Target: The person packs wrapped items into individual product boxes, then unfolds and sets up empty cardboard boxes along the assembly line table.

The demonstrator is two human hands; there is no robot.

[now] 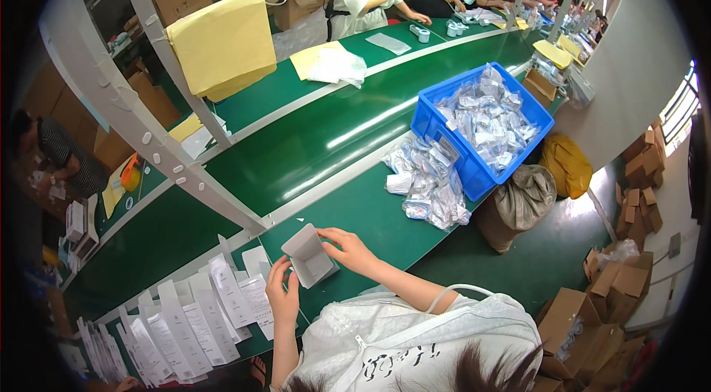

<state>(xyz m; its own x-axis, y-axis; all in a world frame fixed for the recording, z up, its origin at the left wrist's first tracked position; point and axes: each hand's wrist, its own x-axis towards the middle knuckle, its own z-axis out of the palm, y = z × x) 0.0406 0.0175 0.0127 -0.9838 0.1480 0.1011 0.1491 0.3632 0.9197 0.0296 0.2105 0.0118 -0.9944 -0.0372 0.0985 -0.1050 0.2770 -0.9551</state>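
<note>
A small white carton (312, 267) stands tilted in front of me at the bench edge, its flap raised and its inside bare to view. My left hand (282, 290) grips its left side, fingers bent against the wall. From the right, my right hand (346, 250) holds the upper edge near the flap, its thumb partly hidden. Left of my hands, several flat white printed cartons (194, 325) lie overlapped in a row. Farther right on the bench is a heap of clear bags with small parts (426, 183).
A blue crate (461, 158) full of similar bags sits at the bench's right end. Beyond runs a green conveyor (326, 136); a metal post (159, 136) rises at left. Sacks (518, 203) and brown boxes (585, 333) stand on the floor at right. Co-workers work across the line.
</note>
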